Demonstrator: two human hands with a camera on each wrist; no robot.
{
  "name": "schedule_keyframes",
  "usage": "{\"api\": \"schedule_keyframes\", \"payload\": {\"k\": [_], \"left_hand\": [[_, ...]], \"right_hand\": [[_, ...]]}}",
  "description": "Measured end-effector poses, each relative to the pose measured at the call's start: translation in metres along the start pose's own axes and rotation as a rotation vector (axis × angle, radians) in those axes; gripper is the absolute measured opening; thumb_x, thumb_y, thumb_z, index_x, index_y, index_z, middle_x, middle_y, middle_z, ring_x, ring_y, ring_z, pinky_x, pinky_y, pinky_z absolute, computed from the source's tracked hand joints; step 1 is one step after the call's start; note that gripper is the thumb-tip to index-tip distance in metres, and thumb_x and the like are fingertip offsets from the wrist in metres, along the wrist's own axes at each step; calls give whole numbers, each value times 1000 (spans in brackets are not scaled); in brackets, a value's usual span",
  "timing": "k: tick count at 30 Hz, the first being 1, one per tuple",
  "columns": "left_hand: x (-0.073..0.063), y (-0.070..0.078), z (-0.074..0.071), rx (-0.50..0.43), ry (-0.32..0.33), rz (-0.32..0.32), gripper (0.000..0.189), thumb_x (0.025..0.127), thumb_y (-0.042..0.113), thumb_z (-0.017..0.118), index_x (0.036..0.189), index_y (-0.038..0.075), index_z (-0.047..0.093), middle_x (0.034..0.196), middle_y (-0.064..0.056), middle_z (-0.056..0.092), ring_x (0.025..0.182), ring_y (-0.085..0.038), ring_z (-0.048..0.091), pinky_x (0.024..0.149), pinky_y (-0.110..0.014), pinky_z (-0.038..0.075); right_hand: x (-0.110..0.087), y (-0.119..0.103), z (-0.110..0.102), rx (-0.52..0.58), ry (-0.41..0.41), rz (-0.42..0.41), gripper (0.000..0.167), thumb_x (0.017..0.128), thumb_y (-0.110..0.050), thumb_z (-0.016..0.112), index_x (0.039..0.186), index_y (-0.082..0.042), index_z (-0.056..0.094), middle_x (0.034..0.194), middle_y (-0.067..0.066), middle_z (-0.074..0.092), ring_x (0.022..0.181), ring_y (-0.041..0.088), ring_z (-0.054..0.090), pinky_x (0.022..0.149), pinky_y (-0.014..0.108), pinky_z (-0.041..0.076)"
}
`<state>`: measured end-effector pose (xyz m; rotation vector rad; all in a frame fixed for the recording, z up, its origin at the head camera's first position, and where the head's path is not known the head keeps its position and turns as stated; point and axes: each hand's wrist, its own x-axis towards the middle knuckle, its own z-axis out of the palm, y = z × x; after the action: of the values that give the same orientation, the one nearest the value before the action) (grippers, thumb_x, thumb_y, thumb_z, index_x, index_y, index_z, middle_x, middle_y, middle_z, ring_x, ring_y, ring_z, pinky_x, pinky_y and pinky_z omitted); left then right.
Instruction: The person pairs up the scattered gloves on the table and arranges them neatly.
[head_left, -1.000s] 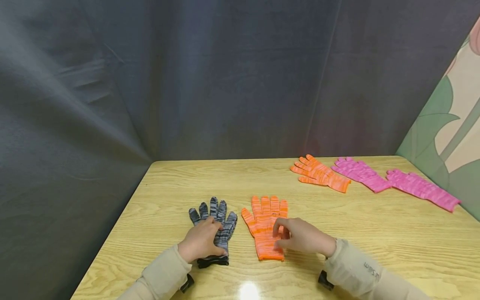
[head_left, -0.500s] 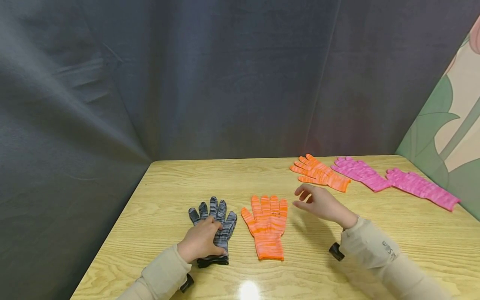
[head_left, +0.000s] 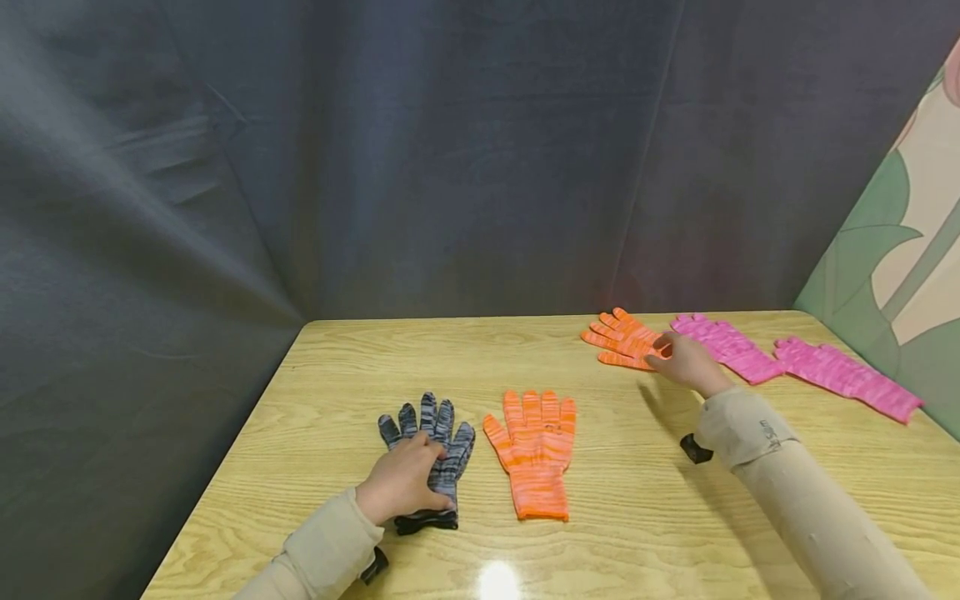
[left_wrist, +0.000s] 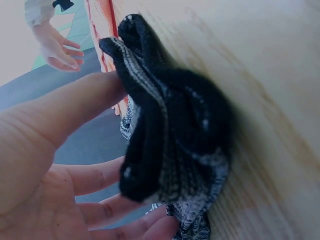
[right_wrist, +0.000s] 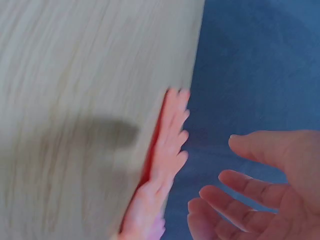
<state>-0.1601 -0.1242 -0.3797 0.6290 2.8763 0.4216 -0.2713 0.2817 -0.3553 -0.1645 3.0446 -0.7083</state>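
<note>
My left hand [head_left: 405, 479] rests over a black-and-grey knit glove [head_left: 454, 458] at the table's left front. In the left wrist view its thumb touches the folded black cuff [left_wrist: 185, 105], and the fingers lie loosely beside the fabric without gripping. To the right of that, an orange knit glove [head_left: 538, 467] lies flat with its fingers pointing away. My right hand [head_left: 688, 364] hovers over the cuff side of a second orange glove [head_left: 624, 336] near the back edge. The right wrist view shows this hand [right_wrist: 265, 200] with loosely bent fingers, apart from the orange glove [right_wrist: 160, 155].
Two pink knit gloves [head_left: 729, 346] lie at the back right, the farther-right pink glove [head_left: 847, 381] near the painted wall [head_left: 900, 242]. A dark curtain [head_left: 480, 167] hangs behind and to the left of the wooden table [head_left: 360, 354].
My right hand has moved from above the near orange glove, back and to the right, to the far orange glove. My left hand stays on the black-and-grey glove.
</note>
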Motion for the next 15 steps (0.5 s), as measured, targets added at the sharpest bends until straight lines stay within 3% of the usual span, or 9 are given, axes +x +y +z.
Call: {"api": "schedule_keyframes", "payload": {"k": [10,15], "left_hand": [[0,1,0,1,6,-2,61,64,36,84,110,2,63,101,-11,55,88,-27,56,75,-44,50],[0,0,0,-2,9,-1,60,64,36,84,110,2,63,101,-11,55,89,-27,56,75,-44,50]], "right_hand": [[13,26,0,-37,-4,66,46,88,-15,55,114,22,49,113,38,55,99,49,55,82,51,48],[18,37,2,-47,-26,156,48,88,-16,54,118,21,47,117,37,53,104,50,53,87,53,45]]}}
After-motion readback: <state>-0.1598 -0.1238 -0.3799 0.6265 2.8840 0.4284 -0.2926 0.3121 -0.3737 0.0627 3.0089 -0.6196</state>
